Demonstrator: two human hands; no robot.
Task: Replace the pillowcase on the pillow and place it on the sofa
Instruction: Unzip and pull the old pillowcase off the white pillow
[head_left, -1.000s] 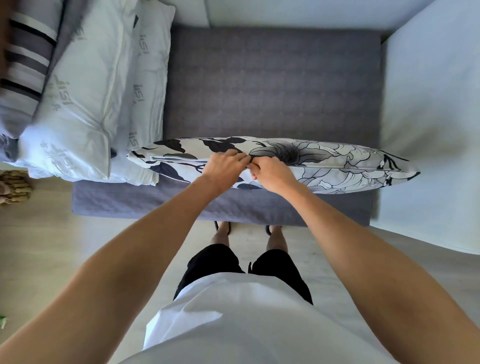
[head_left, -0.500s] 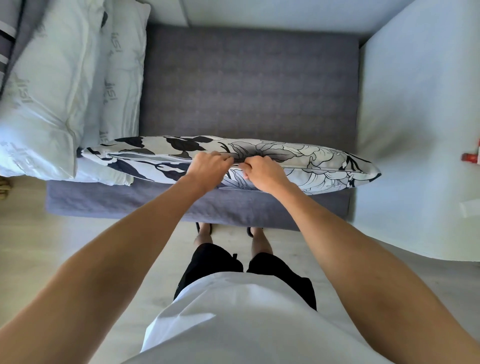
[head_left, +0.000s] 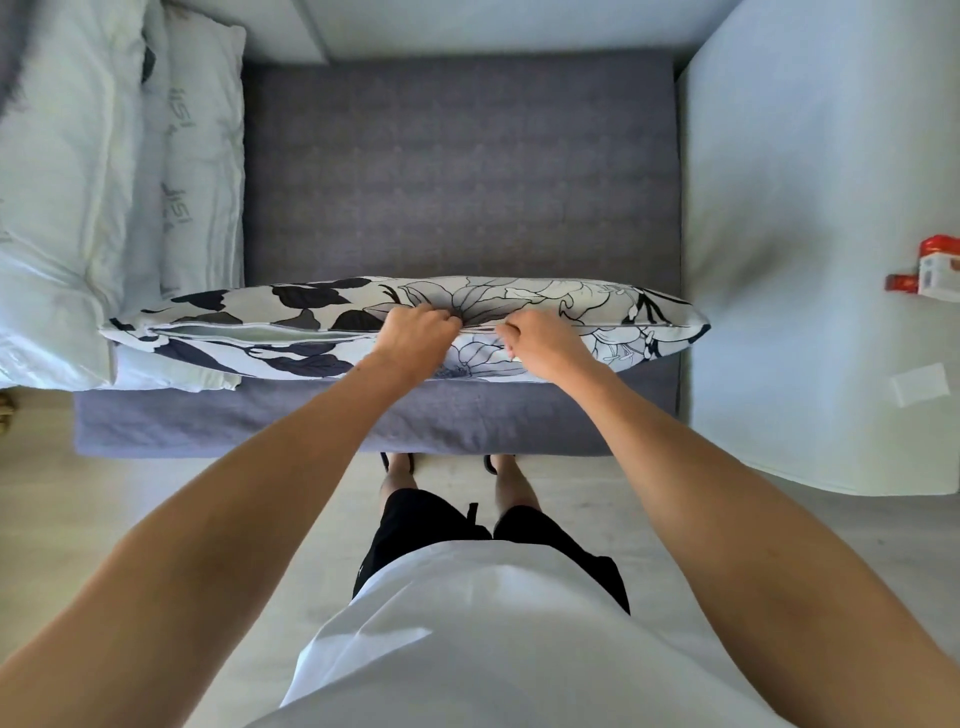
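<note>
Floral black-and-white pillowcase (head_left: 545, 299) is on the pillow, which stands on edge along the front of the grey sofa (head_left: 457, 171). Half a second ago both fists were bunched together mid-seam; now they're a bit apart. Left hand (head_left: 415, 335) grips the fabric, right hand (head_left: 543, 345) pinches at the seam, probably the zip pull. Opening (head_left: 249, 332) left of them still gapes, white showing, so I'd guess closing is only half done. Bare white pillows (head_left: 78, 208) sit stacked on the left.

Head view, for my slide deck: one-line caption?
Both hands, left and right, pinch the floral pillowcase seam on the grey sofa.
</note>
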